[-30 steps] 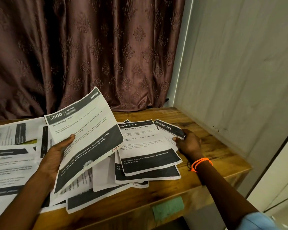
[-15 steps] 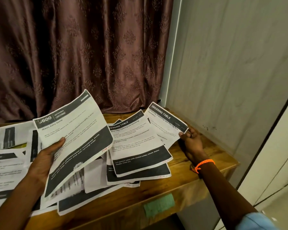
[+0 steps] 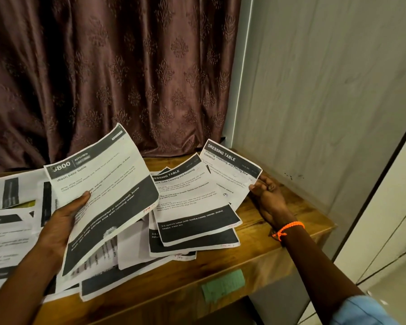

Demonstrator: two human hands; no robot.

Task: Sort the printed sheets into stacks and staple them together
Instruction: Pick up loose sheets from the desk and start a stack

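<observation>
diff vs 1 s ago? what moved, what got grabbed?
The right hand has pinched the edge of the "Dressing Table" unboxing sheet and lifted it off the pile, tilting it up toward the camera; a second ago it lay flat under that hand. Unchanged: the left hand still grips the "Wash baby bottle" sheet, and the other sheets lie on the wooden table.

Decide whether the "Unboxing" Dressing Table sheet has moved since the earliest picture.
Yes. The Unboxing sheet, pinched by the right hand, has lifted off the wooden table.
</observation>
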